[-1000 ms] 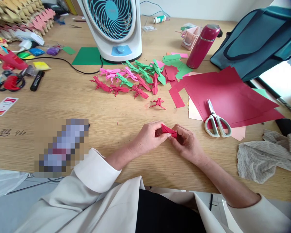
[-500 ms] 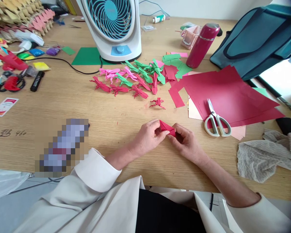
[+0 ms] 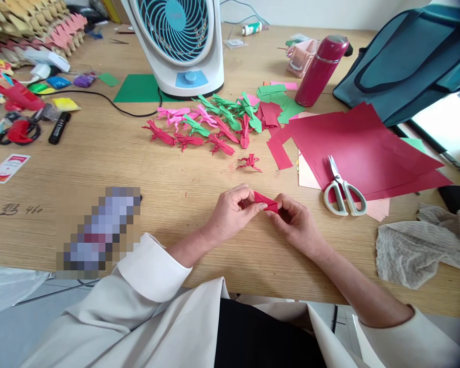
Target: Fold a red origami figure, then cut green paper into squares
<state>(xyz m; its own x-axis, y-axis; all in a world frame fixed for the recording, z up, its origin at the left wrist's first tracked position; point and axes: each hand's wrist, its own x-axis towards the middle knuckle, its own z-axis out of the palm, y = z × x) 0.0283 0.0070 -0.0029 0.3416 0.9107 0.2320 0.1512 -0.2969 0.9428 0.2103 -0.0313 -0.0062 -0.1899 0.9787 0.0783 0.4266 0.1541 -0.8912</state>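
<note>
A small folded piece of red paper [image 3: 267, 201] is held between my two hands, just above the table. My left hand [image 3: 233, 212] pinches its left end between thumb and fingers. At the right end, my right hand [image 3: 296, 222] grips it the same way. Creases cross the paper's face; my fingertips hide both its ends. Beyond my hands lies a small red folded paper figure [image 3: 250, 162]. Farther back is a heap of green, pink and red folded paper figures [image 3: 230, 115].
White-handled scissors [image 3: 343, 189] lie on large red paper sheets [image 3: 368, 148] to the right. Behind them stand a red thermos [image 3: 320, 71] and a teal bag [image 3: 402, 66]. A white fan [image 3: 187, 46] stands at the back. A grey cloth [image 3: 410, 253] lies at right, a black marker [image 3: 59, 128] at left.
The folded red paper looks flatter and narrower than before. Both hands have shifted only slightly and keep hold of it.
</note>
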